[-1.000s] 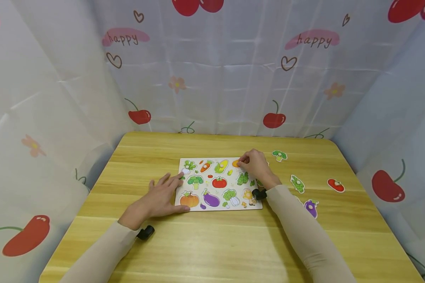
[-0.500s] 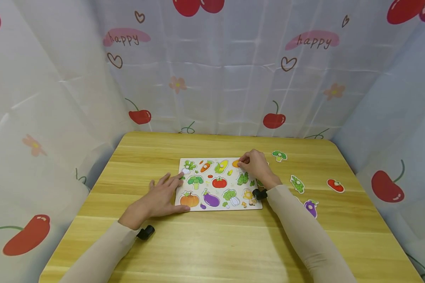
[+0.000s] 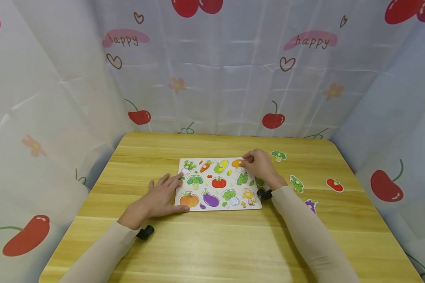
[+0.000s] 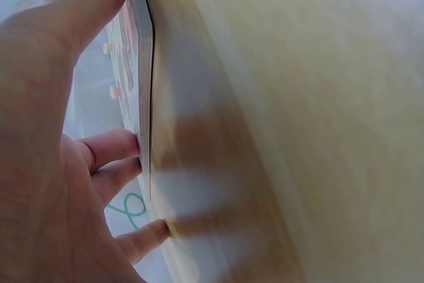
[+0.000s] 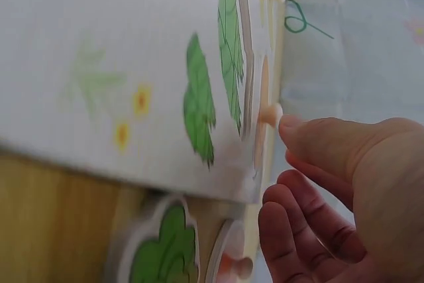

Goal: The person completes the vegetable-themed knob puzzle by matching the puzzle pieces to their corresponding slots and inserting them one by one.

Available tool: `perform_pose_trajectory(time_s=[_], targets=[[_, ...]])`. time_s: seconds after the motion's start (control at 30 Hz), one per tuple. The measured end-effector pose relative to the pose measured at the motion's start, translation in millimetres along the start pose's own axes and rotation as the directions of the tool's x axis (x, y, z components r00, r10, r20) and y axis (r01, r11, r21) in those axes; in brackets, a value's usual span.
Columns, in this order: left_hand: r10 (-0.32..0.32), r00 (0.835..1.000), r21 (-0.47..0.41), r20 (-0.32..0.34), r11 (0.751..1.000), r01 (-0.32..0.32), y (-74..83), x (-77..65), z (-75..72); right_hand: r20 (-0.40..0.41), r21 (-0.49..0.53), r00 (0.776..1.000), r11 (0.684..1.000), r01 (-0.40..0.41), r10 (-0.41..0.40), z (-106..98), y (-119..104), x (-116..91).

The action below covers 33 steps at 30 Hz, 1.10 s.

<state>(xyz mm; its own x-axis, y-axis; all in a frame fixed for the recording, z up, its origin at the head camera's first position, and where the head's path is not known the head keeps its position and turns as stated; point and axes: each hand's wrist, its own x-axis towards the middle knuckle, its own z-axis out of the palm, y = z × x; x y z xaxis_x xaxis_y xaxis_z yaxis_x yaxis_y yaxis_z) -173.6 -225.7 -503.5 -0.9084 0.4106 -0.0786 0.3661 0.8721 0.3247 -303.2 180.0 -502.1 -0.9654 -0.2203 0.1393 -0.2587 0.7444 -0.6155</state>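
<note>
A white vegetable puzzle board (image 3: 233, 182) lies on the table. My left hand (image 3: 159, 198) rests at its left edge with fingers spread, and in the left wrist view the thumb (image 4: 89, 11) lies over the board's edge. At the far right corner an orange oval puzzle piece (image 3: 236, 163) sits in the board. My right hand (image 3: 262, 167) is beside it, thumb and forefinger close together. In the right wrist view the thumb tip is right at the piece's small knob (image 5: 270, 114), which shows uncovered. The other fingers curl loosely. Knobbed carrot (image 3: 206, 166) and corn (image 3: 221, 166) pieces sit along the back row.
Right of the board lie loose pieces: broccoli (image 3: 278, 156), pea pod (image 3: 296, 183), tomato (image 3: 335, 185) and eggplant (image 3: 311, 206), partly under the right sleeve. Another green piece (image 5: 169, 246) lies close to the board's edge. A printed curtain (image 3: 216, 78) surrounds the wooden table (image 3: 205, 243).
My right hand has shifted slightly right, off the orange piece, which stays in the board and shows more. The left hand has not moved.
</note>
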Motion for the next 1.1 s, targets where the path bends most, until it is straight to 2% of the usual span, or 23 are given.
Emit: perform_pose_trajectory(time_s=[0.43,0.7,0.8,1.1], targets=[[0.009,1.0,0.021,0.001,1.0,-0.009,-3.8,-0.9,-1.0,-0.052,0.008,0.999,1.0,-0.009,0.009,-29.8,30.7,-3.7],[0.022,0.999,-0.036,0.025,0.999,-0.021,-8.0,-4.4,-4.7,-0.117,-0.029,0.993,1.0,-0.003,0.0,-51.5,60.5,-4.6],[0.027,0.999,-0.043,0.022,0.999,-0.026,-9.7,-4.6,-5.3,-0.113,-0.043,0.994,0.999,-0.013,0.008,-62.0,71.5,-3.3],[0.037,0.999,-0.031,0.005,0.999,-0.036,-10.8,-4.7,-6.3,-0.032,-0.014,0.994,0.994,-0.106,0.105,-83.5,95.5,-4.8]])
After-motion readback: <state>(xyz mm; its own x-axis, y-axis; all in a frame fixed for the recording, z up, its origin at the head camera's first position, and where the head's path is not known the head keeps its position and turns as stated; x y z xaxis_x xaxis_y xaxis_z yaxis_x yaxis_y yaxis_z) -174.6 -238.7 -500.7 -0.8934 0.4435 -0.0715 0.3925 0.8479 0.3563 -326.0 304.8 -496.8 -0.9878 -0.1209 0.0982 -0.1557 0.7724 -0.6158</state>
